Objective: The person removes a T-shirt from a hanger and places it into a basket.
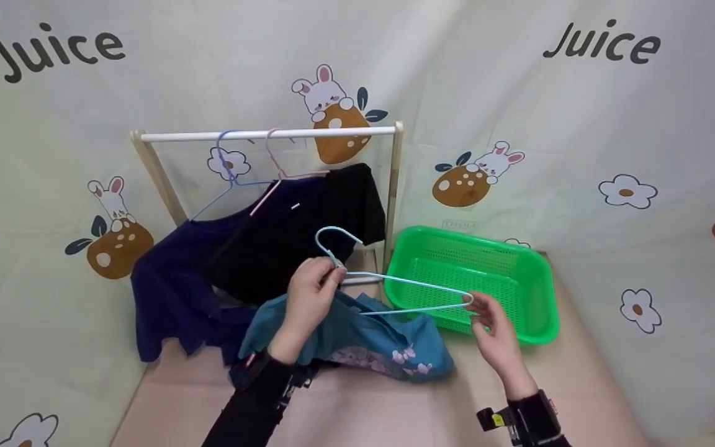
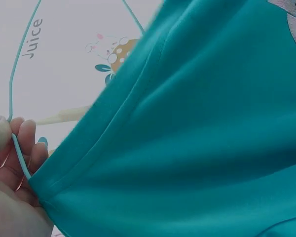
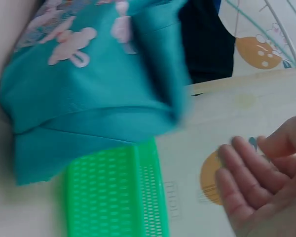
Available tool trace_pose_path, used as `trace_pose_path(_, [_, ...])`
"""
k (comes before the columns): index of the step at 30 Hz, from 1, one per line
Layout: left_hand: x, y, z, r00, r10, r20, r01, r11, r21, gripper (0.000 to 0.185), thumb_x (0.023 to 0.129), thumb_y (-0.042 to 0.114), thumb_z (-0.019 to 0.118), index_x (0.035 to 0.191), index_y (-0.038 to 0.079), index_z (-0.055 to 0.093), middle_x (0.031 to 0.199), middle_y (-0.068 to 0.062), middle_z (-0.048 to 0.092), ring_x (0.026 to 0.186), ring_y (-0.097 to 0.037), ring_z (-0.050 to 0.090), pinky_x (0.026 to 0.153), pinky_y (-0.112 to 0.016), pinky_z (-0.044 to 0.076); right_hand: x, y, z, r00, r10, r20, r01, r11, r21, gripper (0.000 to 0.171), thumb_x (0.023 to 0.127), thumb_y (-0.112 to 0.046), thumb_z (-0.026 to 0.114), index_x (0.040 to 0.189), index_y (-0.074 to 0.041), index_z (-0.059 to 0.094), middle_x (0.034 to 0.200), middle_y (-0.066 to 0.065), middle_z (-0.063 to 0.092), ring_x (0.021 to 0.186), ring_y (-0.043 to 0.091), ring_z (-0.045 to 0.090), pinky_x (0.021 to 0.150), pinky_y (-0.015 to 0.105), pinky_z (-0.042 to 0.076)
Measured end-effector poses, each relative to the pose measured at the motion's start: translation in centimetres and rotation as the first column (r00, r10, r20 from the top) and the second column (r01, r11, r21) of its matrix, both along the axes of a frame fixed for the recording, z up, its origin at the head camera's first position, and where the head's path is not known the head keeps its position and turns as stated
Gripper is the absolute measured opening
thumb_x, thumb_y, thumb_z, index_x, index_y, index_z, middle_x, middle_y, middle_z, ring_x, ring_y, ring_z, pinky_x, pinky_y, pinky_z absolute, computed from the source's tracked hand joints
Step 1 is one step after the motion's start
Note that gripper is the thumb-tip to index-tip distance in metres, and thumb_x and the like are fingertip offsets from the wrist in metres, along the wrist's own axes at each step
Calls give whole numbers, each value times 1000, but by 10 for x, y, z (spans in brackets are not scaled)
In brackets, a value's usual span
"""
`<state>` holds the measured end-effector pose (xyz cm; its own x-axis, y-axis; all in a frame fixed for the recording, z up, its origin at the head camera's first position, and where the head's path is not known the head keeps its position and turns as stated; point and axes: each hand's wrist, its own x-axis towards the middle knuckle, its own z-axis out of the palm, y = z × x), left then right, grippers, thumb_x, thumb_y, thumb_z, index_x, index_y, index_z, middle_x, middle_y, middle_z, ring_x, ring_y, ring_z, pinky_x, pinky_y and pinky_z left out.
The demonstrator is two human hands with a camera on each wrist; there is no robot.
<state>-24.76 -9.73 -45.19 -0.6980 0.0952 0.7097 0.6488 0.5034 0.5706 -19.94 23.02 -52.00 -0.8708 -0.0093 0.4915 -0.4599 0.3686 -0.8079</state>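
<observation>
I read "Juice" in dark letters twice on the printed backdrop cloth (image 1: 519, 93), upper left and upper right; my left-wrist view shows it sideways there too.

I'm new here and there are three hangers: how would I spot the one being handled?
Find the white rail of the small wooden rack; two hangers hang there carrying dark shirts. In front, above the teal garment, is the light blue hanger, pinched by the left hand below its hook. It alone is bare and off the rail.
</observation>
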Motion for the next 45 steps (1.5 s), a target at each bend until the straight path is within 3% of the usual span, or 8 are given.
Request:
trace_pose_path(5, [0, 6, -3, 1000, -7, -8, 6, 1000, -29, 16, 96, 17, 67, 81, 12, 66, 75, 4, 58, 71, -12, 49, 63, -30, 40, -4, -1, 6, 961, 20, -277, 18, 991, 134, 58, 79, 21, 65, 134, 10, 51, 127, 24, 59, 116, 23, 56, 93, 16, 40])
trace_pose_path(8, [1, 9, -5, 1000, -14, -13, 13, 999, -52, 15, 95, 18, 68, 82, 12, 68, 75, 4, 59, 72, -12, 50, 63, -30, 41, -7, -3, 6, 946, 9, -323, 68, 971, 228, 57, 81, 12, 72, 134, 2, 55, 124, 14, 64, 113, 27, 57, 94, 19, 40])
trace_pose_path(14, [1, 16, -11, 999, -26, -29, 23, 996, -87, 19, 93, 18, 70, 77, 11, 63, 69, 4, 52, 69, -13, 47, 62, -30, 39, -8, -9, 3, 948, 23, -318, 86, 942, 324, 35, 85, 3, 73, 118, -6, 68, 104, 4, 70, 94, 19, 65, 80, 27, 49])
trace_pose_path(18, [1, 18, -13, 999, -32, -24, 29, 994, -105, 21, 93, 19, 70, 76, 12, 61, 67, 4, 49, 69, -14, 47, 63, -30, 38, -7, -11, 0, 958, 31, -286, 63, 947, 314, 20, 86, 5, 69, 102, -8, 72, 89, -1, 69, 81, 15, 65, 70, 28, 50])
trace_pose_path(26, [2, 10, -13, 999, -27, 32, 33, 979, -203, 16, 96, 25, 67, 102, 11, 71, 95, 2, 69, 87, -16, 59, 78, -38, 46, -11, -7, 2, 956, -8, -292, 67, 980, 190, 22, 88, 13, 62, 91, -7, 70, 79, -2, 64, 70, 12, 62, 66, 16, 47])
trace_pose_path(35, [-3, -22, -25, 997, 69, 42, -52, 946, -321, 27, 98, 23, 64, 119, 7, 67, 113, -7, 69, 108, -25, 62, 104, -47, 38, -11, 4, 7, 951, -102, -291, 144, 981, 127, 23, 87, 18, 61, 87, -3, 69, 73, 4, 63, 66, 12, 59, 61, 14, 45])
trace_pose_path(39, [-6, -31, -33, 998, 63, 29, -49, 936, -348, 18, 98, 16, 62, 113, 8, 68, 109, -7, 70, 102, -25, 64, 99, -46, 43, -5, 2, 19, 955, -103, -277, 134, 986, 95, 22, 87, 22, 57, 85, 2, 66, 70, 11, 60, 63, 13, 58, 55, 15, 47])
trace_pose_path(45, [-6, -37, -46, 999, 35, -10, -36, 951, -308, 11, 97, 9, 63, 106, 8, 67, 101, -6, 70, 92, -24, 67, 81, -41, 52, 8, 6, 38, 964, -59, -259, 78, 995, 64, 19, 87, 24, 55, 89, 10, 67, 68, 16, 58, 59, 16, 58, 53, 20, 50])
